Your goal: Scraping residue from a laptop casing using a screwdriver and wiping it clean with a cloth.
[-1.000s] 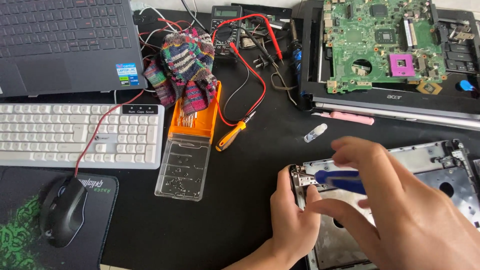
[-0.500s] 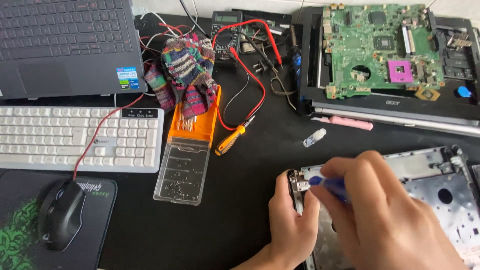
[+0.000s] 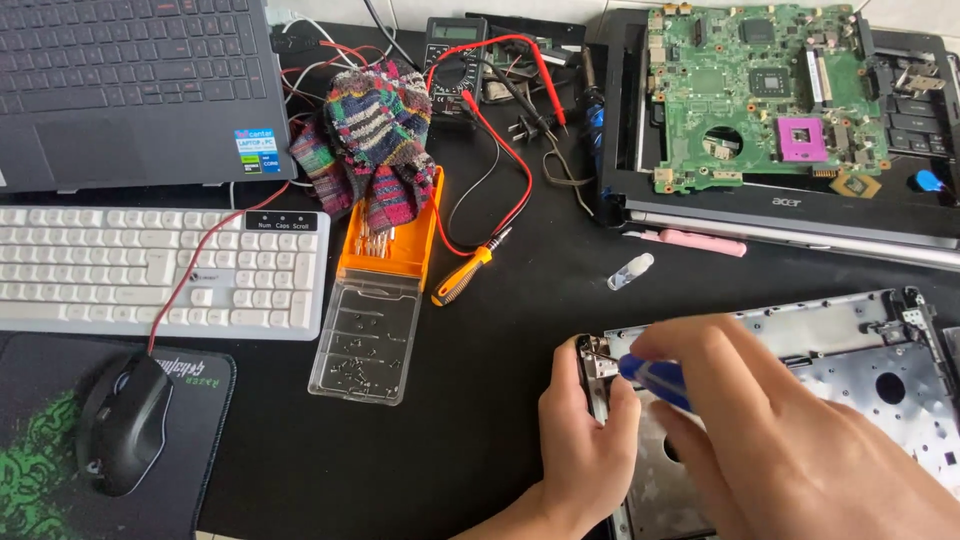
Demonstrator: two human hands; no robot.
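Observation:
My right hand [image 3: 780, 440] grips a blue-handled screwdriver [image 3: 655, 380], its tip pointing at the metal hinge corner [image 3: 597, 355] of a silver laptop case panel [image 3: 840, 330] at the lower right. My left hand [image 3: 580, 440] clamps that panel's left edge, thumb beside the hinge. The screwdriver's tip is hidden behind my fingers.
A green motherboard [image 3: 760, 90] lies in a black laptop base at the top right. An orange bit case with a clear lid [image 3: 365, 340], an orange screwdriver [image 3: 465, 275], a multimeter [image 3: 455, 50] with red leads, a knitted cloth [image 3: 375, 140], a white keyboard [image 3: 150, 270], a mouse [image 3: 125, 420] and a dark laptop [image 3: 130, 90] fill the left.
My right hand has shifted left and lower over the panel, bringing the blue screwdriver closer to the hinge corner. My left hand has kept its hold on the panel edge.

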